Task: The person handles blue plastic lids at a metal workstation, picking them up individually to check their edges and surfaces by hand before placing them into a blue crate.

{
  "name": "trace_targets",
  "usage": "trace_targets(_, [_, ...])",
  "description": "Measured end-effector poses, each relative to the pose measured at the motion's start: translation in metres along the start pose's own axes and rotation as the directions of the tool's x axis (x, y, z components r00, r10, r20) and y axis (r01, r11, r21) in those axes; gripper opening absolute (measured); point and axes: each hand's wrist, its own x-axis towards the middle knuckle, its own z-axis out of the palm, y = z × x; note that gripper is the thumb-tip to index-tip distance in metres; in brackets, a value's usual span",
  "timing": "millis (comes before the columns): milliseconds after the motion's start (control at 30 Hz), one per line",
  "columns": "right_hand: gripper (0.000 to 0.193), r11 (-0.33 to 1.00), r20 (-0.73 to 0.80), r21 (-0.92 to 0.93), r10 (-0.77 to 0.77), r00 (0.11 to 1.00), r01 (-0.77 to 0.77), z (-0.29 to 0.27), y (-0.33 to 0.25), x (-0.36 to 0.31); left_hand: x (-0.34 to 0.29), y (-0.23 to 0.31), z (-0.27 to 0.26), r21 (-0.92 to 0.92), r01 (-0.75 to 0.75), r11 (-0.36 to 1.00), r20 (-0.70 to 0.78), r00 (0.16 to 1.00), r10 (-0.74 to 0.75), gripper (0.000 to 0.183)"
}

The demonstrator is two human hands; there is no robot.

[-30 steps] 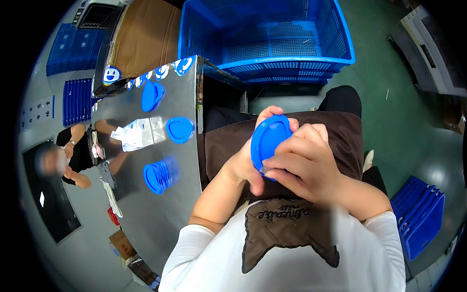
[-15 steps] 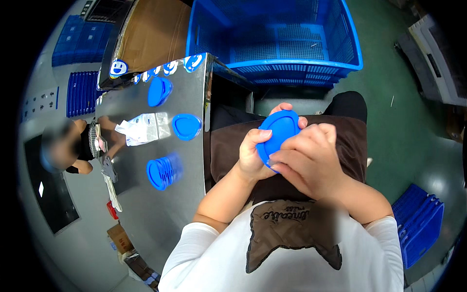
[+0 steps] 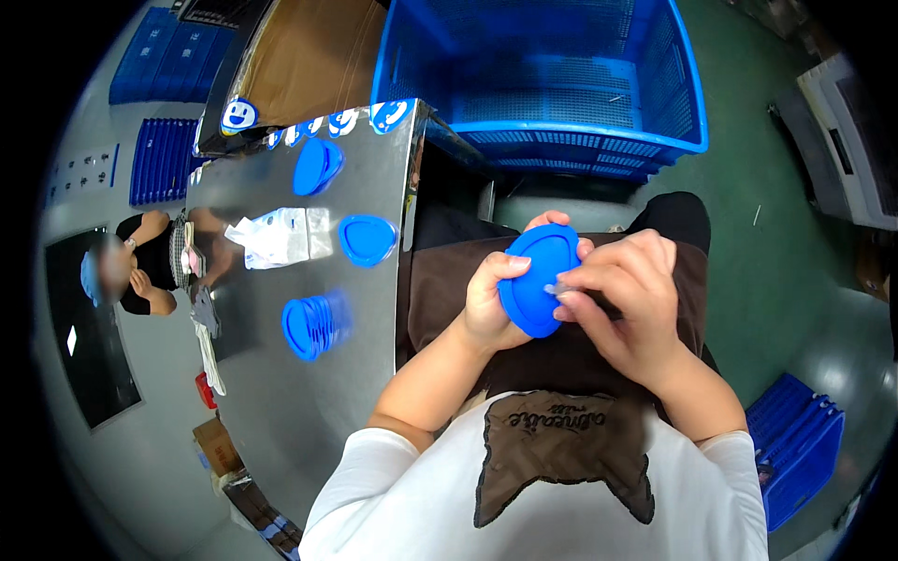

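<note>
The left hand holds a blue disc – egg-shaped, with a rim around its face – above the person's lap. The thumb lies over the near-left edge of the disc; fingertips show at its far edge. The grip is closed and the disc is tilted, face toward the wearer.

The right hand is narrow: thumb and forefinger are pinched together over the right part of the disc. A small clear piece sits between these fingertips, against or just above the face of the disc; actual contact cannot be told.

A brown apron covers the lap beneath both hands. The metal table stands to the left. Placed on it:

- a row of stacked blue discs, nearest the wearer;
- a single blue disc, near the right edge;
- a white packet, just left of the single disc;
- overlapping blue discs, farther back;
- round blue-and-white pieces, in a line along the far edge.

A cardboard box is located beyond the table. A large blue crate stands ahead of the lap – to the right of the box. A co-worker is at the table's left side.
</note>
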Motion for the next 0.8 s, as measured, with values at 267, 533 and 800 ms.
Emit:
trace_targets(267, [0.016, 0.999, 0.082, -0.038, -0.029, 0.996, 0.032, 0.016, -0.007, -0.003, 0.001, -0.002, 0.004, 0.0, 0.005, 1.0, -0.048, 0.999, -0.004, 0.059])
trace_targets(533, [0.019, 0.999, 0.069, -0.007, -0.054, 0.996, 0.054, 0.02, -0.007, -0.01, 0.002, -0.004, 0.0, -0.042, 0.0, 0.999, -0.013, 1.0, -0.001, 0.058])
trace_targets(800, [0.017, 1.0, -0.014, 0.021, 0.011, 1.0, -0.011, 0.011, -0.003, -0.007, -0.001, 0.0, -0.007, 0.0, 0.015, 1.0, -0.009, 1.0, -0.015, 0.063])
